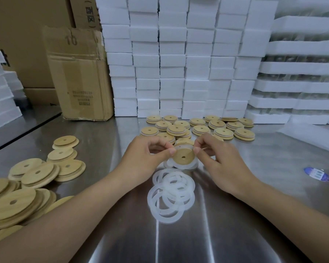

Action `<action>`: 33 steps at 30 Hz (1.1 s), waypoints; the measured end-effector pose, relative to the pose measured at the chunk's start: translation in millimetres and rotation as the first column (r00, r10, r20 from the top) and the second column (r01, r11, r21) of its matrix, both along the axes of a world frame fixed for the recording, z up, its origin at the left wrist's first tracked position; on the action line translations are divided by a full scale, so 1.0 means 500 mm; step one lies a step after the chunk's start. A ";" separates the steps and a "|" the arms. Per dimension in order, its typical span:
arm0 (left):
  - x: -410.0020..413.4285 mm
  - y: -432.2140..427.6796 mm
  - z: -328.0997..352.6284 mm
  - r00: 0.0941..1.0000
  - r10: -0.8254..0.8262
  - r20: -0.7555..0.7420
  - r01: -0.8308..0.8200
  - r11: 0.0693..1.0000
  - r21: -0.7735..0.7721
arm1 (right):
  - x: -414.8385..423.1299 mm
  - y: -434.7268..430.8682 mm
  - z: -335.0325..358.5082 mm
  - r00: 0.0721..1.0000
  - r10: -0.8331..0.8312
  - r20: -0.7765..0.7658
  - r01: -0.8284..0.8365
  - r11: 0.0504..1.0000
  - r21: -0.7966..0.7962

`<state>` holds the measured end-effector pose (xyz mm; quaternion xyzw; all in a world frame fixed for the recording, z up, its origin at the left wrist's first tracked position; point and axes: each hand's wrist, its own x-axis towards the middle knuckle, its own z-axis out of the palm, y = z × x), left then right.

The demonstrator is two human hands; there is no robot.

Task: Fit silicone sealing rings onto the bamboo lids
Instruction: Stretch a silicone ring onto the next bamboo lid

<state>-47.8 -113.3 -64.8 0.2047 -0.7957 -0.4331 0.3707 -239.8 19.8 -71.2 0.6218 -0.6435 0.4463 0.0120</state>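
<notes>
- We find the left hand (pixel 148 158) and right hand (pixel 217 158) each pinching the rim of one lid (pixel 184 156) with curled fingers, above the counter's (pixel 254 215) middle.
- A ring (pixel 179 166) sits partly round that lid.
- Just nearer lie spare rings (pixel 171 196); bare lids (pixel 36 173) crowd the left edge.

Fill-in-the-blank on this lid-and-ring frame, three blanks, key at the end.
The left hand and right hand pinch one bamboo lid with a ____ through its middle.
The cardboard box is marked with the number ____.
The pile of bare lids lies on the person's ____ side.
Missing: hole; 10; left.
</notes>
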 end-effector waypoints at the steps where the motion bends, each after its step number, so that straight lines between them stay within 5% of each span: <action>1: 0.003 -0.001 0.002 1.000 -0.002 0.003 0.002 1.000 -0.005 | -0.002 0.000 -0.001 1.000 0.000 -0.007 0.000 1.000 0.004; 33: 0.012 -0.009 -0.020 0.995 0.058 0.076 -0.050 0.993 -0.103 | -0.024 0.007 -0.001 0.997 0.061 0.057 -0.065 0.994 0.083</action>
